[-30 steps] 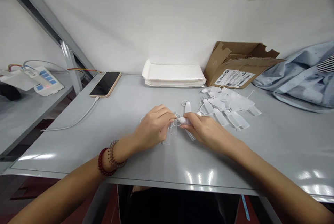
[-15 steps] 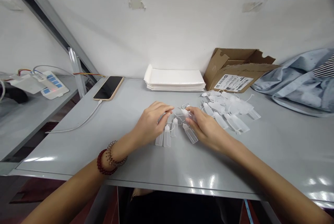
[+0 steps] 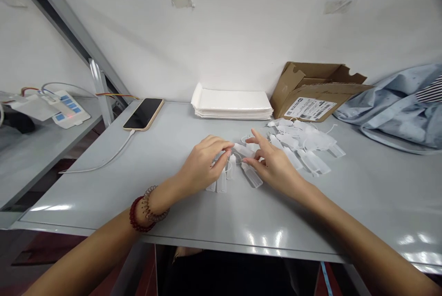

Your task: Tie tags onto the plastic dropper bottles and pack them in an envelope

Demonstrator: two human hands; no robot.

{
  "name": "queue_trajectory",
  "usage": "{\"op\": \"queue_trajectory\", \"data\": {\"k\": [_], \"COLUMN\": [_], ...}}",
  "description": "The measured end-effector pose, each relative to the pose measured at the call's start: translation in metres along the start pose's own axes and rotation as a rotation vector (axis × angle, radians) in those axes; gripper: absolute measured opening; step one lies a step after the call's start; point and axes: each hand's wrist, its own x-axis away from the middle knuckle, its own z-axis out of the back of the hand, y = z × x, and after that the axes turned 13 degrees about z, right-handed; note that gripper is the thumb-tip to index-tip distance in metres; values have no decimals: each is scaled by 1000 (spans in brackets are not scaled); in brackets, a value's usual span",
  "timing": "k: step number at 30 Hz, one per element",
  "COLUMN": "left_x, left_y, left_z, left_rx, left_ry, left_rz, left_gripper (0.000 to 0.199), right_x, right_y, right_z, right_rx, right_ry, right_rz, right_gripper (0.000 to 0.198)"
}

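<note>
My left hand (image 3: 209, 162) has its thumb and fingers pinched together on the nozzle end of a small translucent squeeze bottle (image 3: 243, 150), which points right toward my other hand. My right hand (image 3: 272, 160) is just beside that bottle, its index finger raised apart from the thumb, with nothing visible in its grip. Between the hands lies another squeeze bottle (image 3: 252, 176) with a white cap, tilted on the table. Several more bottles (image 3: 221, 182) lie side by side under and near my left fingers, partly hidden by them. Thin cap straps curl among them.
A loose pile of similar bottles (image 3: 304, 142) spreads to the right. Behind stand a stack of white envelopes (image 3: 235, 100) and an open cardboard box (image 3: 311, 95). A charging phone (image 3: 144, 114) lies left on the grey table (image 3: 103, 204); blue cloth (image 3: 390, 107) sits far right.
My right hand has let go of the bottle and its fingers have spread. That bottle now extends from my left fingertips, which have moved slightly right.
</note>
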Motion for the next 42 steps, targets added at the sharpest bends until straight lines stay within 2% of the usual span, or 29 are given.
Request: {"op": "queue_trajectory", "data": {"k": [2, 4, 7, 9, 11, 14, 21, 25, 27, 29, 35, 38, 42], "left_x": [0, 0, 0, 0, 0, 0, 0, 1, 2, 2, 1, 3, 5], "left_y": [0, 1, 1, 1, 1, 1, 2, 2, 3, 3, 3, 3, 6], "left_z": [0, 0, 1, 1, 1, 1, 0, -1, -2, -1, -2, -3, -3], "left_rx": [-3, -6, -4, 0, 0, -2, 7, 16, 12, 7, 16, 21, 36], "left_ry": [-2, -2, 0, -2, -3, 5, 10, 8, 7, 8, 8, -3, -46], "left_rz": [2, 2, -2, -9, -13, -16, -23, -21, -14, -11, -17, 1, 94], "left_gripper": [18, 17, 17, 17, 17, 16, 15, 15, 16, 16, 15, 16, 22], "right_x": [-2, -4, -6, -5, -5, -4, -4, -5, -6, -7, -7, -8, -7], "right_y": [-2, 0, 12, 22, 29, 30, 23, 21, 19, 18, 16, 11, 1], "right_z": [8, 19, 37, 44, 46, 43, 38, 36, 36, 35, 35, 33, 28], "right_rx": [-36, -13, 206, 411, 574, 701, 745, 685, 642, 583, 384, 347, 308], "right_ry": [8, 37, 106, 75, -16, -152, -243, -285, -240, -135, 204, 285, 337], "right_rz": [-36, -85, -157, -218, -277, -318, -402, -467, -489, -485, -328, -239, -102], "right_gripper": [61, 49, 24, 18, 17, 17, 22, 24, 28, 34, 37, 29, 19]}}
